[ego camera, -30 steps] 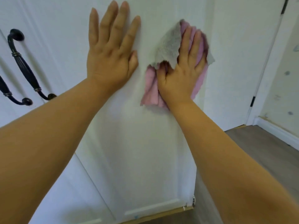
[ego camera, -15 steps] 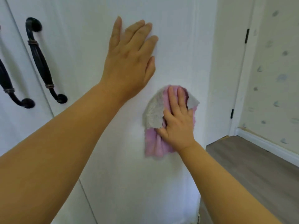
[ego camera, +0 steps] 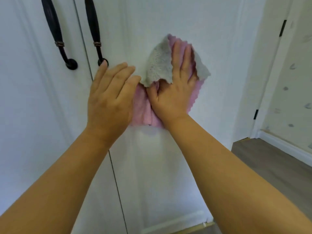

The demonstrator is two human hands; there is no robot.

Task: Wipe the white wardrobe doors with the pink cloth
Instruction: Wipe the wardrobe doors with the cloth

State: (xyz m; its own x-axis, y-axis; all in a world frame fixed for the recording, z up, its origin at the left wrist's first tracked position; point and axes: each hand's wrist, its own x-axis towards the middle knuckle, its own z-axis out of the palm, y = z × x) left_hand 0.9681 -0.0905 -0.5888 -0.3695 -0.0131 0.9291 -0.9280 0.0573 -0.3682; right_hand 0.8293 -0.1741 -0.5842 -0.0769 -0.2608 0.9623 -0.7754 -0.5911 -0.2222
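The wardrobe doors are plain white, with no pattern. The cloth is soft pink on one face, and its folded-over flap shows pale grey. Both door handles, the left one and the right one, are glossy black, each with a thin coppery-brown band near the lower end. The floor is grey-brown with a wood-grain look. The wall to the right is cream, scattered with small grey-blue marks, and its skirting board is white.
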